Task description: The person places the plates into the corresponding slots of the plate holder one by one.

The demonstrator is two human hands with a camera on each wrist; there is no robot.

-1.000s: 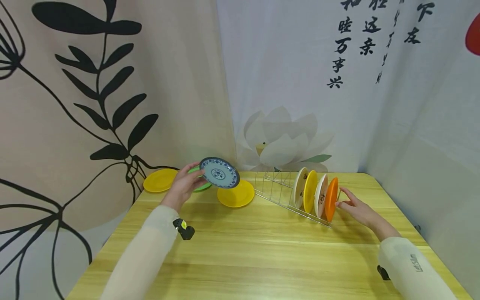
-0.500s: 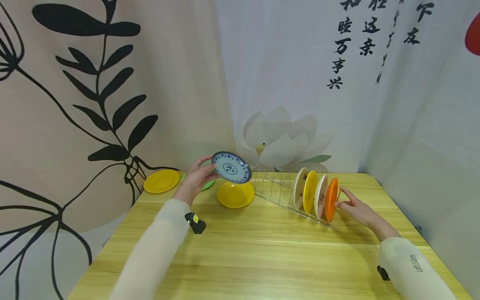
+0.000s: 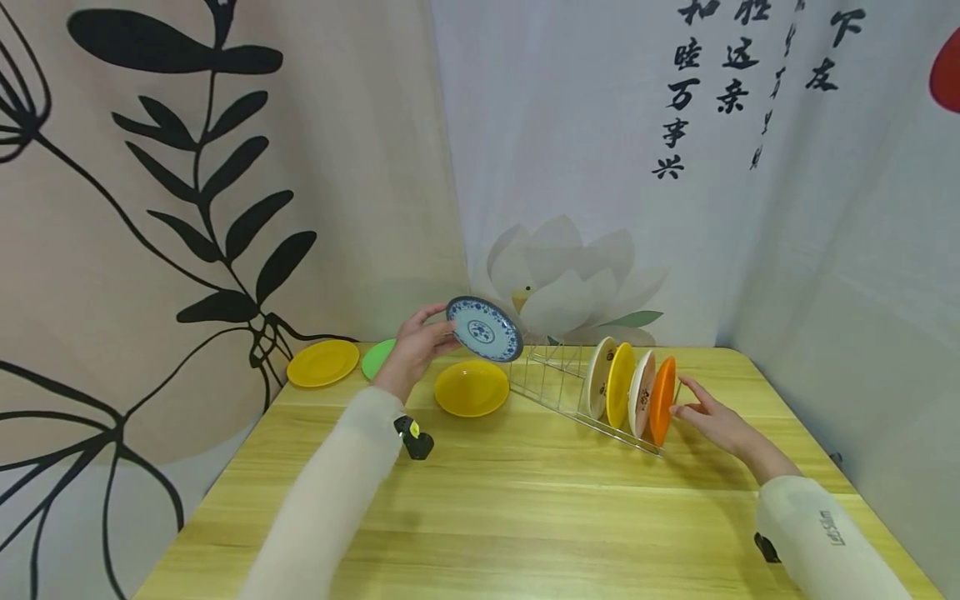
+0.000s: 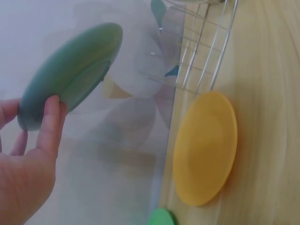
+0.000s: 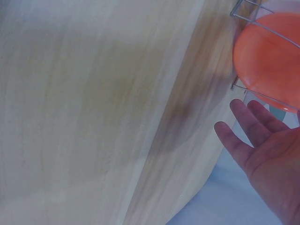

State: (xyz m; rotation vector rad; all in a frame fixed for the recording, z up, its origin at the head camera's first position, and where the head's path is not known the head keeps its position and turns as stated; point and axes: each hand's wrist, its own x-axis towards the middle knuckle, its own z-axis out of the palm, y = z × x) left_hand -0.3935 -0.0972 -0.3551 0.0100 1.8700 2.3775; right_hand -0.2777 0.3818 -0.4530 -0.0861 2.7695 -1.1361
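Over wooden table (image 3: 525, 517), left fingers (image 4: 50, 126) pinch patterned plate (image 3: 486, 328).

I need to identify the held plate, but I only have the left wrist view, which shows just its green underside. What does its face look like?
Observer: In the head view, the left hand holds a blue floral plate, pale blue inside a dark rim.
Operator: My view cuts off the rack. What stands in it?
Observer: The wire rack holds four plates on edge, left to right: a white plate, a yellow plate, a pale floral plate and an orange plate.
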